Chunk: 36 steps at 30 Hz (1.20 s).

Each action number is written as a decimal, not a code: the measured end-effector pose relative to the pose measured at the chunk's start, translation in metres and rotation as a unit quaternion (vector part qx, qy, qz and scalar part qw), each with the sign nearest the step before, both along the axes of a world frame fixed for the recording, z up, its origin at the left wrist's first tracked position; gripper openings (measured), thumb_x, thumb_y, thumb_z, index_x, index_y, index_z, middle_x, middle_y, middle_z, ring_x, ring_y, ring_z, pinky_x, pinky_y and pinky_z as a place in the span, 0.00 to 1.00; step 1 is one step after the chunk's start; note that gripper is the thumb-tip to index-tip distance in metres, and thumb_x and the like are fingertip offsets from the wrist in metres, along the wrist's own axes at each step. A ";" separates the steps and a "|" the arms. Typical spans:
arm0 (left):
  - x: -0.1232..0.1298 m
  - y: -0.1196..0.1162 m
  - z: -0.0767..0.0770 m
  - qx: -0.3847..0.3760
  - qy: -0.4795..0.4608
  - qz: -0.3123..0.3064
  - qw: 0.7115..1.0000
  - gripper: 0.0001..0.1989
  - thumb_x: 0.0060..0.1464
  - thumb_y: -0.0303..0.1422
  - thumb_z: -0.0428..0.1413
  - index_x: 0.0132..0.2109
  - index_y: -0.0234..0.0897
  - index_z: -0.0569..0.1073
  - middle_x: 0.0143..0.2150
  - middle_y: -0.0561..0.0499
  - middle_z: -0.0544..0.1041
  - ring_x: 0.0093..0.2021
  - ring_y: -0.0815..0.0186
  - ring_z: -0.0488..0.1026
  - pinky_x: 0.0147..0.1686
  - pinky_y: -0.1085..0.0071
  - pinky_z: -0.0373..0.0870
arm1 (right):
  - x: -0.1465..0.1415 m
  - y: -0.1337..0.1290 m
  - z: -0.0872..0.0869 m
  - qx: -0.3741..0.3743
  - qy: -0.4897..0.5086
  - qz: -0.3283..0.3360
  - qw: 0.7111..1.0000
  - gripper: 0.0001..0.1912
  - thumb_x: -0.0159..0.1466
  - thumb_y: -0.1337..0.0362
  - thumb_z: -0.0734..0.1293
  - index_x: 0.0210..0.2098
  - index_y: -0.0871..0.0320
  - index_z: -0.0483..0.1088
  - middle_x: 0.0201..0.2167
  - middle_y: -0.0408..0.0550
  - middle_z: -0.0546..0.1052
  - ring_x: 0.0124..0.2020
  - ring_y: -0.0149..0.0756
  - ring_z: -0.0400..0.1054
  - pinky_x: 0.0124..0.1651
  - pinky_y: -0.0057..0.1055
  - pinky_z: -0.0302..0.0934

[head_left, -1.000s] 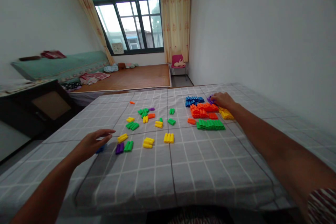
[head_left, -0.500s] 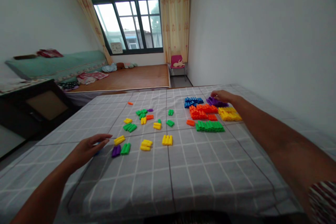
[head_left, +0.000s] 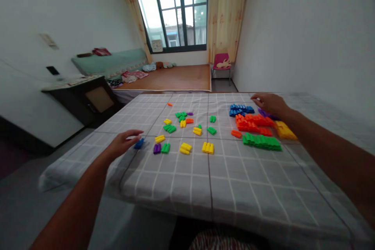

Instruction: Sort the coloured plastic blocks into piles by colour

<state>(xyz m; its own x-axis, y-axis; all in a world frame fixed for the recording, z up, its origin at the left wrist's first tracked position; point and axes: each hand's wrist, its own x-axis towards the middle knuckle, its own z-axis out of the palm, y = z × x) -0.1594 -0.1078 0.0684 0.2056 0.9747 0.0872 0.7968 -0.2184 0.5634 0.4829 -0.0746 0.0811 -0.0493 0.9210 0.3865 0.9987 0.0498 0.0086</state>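
Note:
My left hand (head_left: 125, 143) hovers over the table's left part with thumb and fingers apart and nothing in them. Just beside its fingertips lies a blue tube-shaped plastic piece (head_left: 139, 143). My right hand (head_left: 270, 103) is at the far right, fingers loosely bent and apart, with no piece visible in them. Below it a purple pile (head_left: 268, 114) is partly hidden by the hand and forearm. Close by are sorted piles of the same small pieces: blue (head_left: 240, 109), orange (head_left: 252, 122), green (head_left: 261, 141) and yellow (head_left: 285, 130).
Loose pieces lie scattered mid-table, among them a yellow group (head_left: 208, 147), a purple pair (head_left: 157, 148) and a green pair (head_left: 165, 148). A checked cloth (head_left: 181, 179) covers the table. Beyond are a bed (head_left: 187, 78), a pink chair (head_left: 221, 60) and a dark cabinet (head_left: 98, 97).
The view has turned left, shifting everything rightward. My right hand has come up off the purple pile toward the far side. My left hand has shifted, uncovering the blue piece.

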 end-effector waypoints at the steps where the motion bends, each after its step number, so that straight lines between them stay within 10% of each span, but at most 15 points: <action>1: 0.002 -0.002 -0.003 -0.010 0.015 -0.022 1.000 0.39 0.43 0.63 0.52 0.53 0.39 0.75 0.57 0.43 0.74 0.56 0.52 0.71 0.52 0.61 0.71 | -0.022 0.000 0.001 -0.014 0.002 0.042 0.999 0.17 0.66 0.57 0.58 0.47 0.54 0.74 0.45 0.51 0.78 0.41 0.41 0.72 0.41 0.34 0.62; 6: 0.023 -0.001 -0.031 -0.023 0.093 -0.152 0.984 0.40 0.46 0.54 0.58 0.62 0.37 0.66 0.66 0.40 0.62 0.66 0.52 0.58 0.64 0.58 0.56 | -0.132 0.002 -0.012 -0.109 -0.036 0.205 0.972 0.15 0.66 0.60 0.60 0.48 0.51 0.73 0.47 0.48 0.78 0.44 0.41 0.72 0.42 0.32 0.63; 17: 0.092 0.074 -0.068 0.068 -0.025 -0.151 0.986 0.25 0.54 0.36 0.54 0.58 0.32 0.69 0.62 0.38 0.67 0.64 0.54 0.61 0.64 0.55 0.55 | -0.257 0.070 -0.056 -0.132 0.069 0.203 0.968 0.17 0.63 0.68 0.62 0.50 0.56 0.72 0.50 0.50 0.76 0.49 0.40 0.70 0.50 0.32 0.62; 30: 0.124 0.120 -0.074 -0.002 -0.298 -0.008 0.955 0.19 0.52 0.26 0.50 0.50 0.29 0.75 0.48 0.42 0.79 0.45 0.60 0.76 0.47 0.64 0.74 | -0.307 0.118 -0.066 -0.162 0.082 0.179 0.967 0.17 0.59 0.63 0.69 0.49 0.52 0.74 0.43 0.51 0.79 0.49 0.45 0.69 0.50 0.34 0.61; 36: 0.115 0.117 -0.076 0.031 -0.192 -0.055 0.979 0.20 0.51 0.25 0.52 0.51 0.31 0.76 0.47 0.42 0.79 0.45 0.60 0.76 0.48 0.63 0.73 | -0.304 0.124 -0.061 -0.203 0.095 0.180 0.958 0.23 0.56 0.65 0.71 0.52 0.54 0.72 0.44 0.48 0.79 0.39 0.37 0.73 0.38 0.26 0.63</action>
